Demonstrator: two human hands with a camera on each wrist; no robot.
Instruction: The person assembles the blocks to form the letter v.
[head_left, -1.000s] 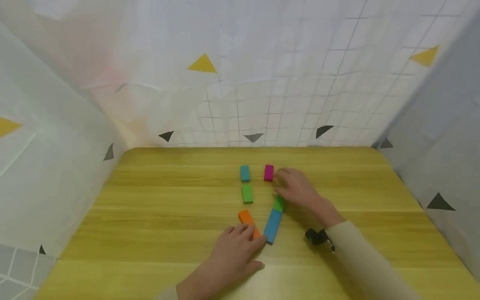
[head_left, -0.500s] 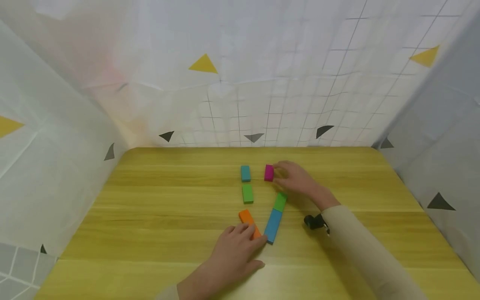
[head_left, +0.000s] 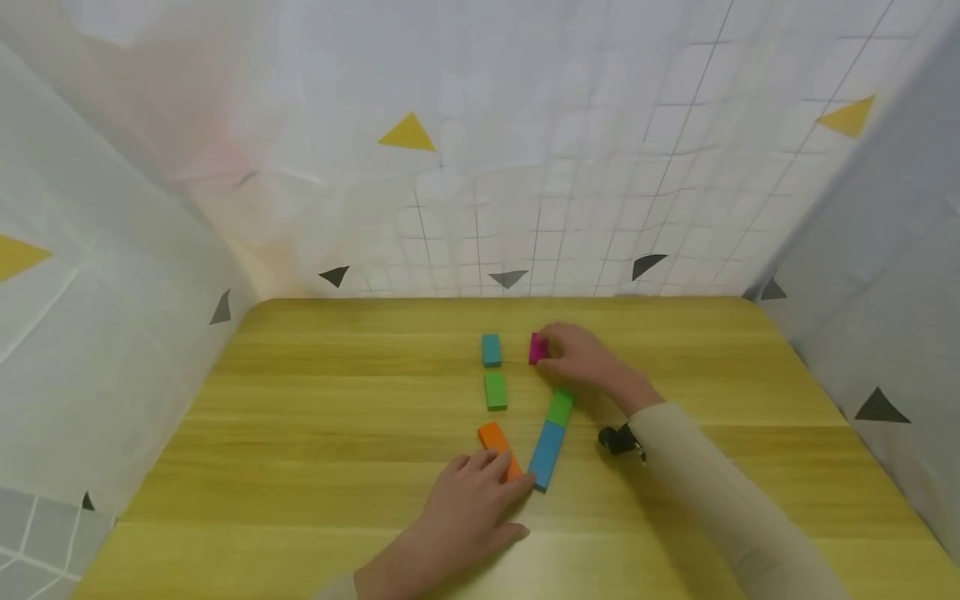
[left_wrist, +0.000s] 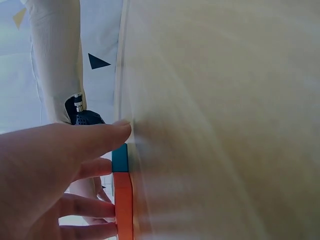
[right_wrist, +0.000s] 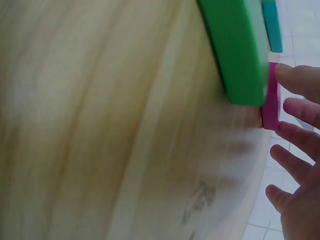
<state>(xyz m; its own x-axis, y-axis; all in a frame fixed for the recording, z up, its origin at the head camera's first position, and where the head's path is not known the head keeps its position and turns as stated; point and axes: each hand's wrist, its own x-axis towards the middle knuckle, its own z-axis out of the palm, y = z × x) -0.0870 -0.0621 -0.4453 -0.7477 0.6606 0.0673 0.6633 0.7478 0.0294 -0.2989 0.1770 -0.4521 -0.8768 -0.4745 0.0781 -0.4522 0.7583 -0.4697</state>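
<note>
White sheeting walls (head_left: 300, 100): they close in the far side and both flanks, the back one ruled with thin lines and dotted with yellow, grey and black triangles.
Wood-grain table (head_left: 300, 467): a yellowish surface with rounded far corners; the blocks sit about midway between its left and right edges.
Beige sleeve (head_left: 720, 492): over the right arm, slanting in from the near edge, a small black device (head_left: 617, 440) by its cuff.
Left hand (head_left: 472, 508): spread, fingers fairly straight, resting on the long orange oblong block (head_left: 492, 437), probably wood, and touching the near end of the long flat blue block (head_left: 547, 454).
Right hand (head_left: 581, 357): fingers and thumb at the small magenta oblong block (head_left: 536, 348); whether they grip it, I can't tell.
Green pair: one short green block (head_left: 560, 408) meets the blue block's far end; another green oblong block (head_left: 496, 391) lies beyond the orange one.
Small far pair: the teal oblong block (head_left: 491, 350) and, to its right, the magenta one, nearest the far edge.
Magenta step: taking hold or adjusting, I'd judge; it calls for a light fingertip touch, the left hand steadying the converging long blocks.
</note>
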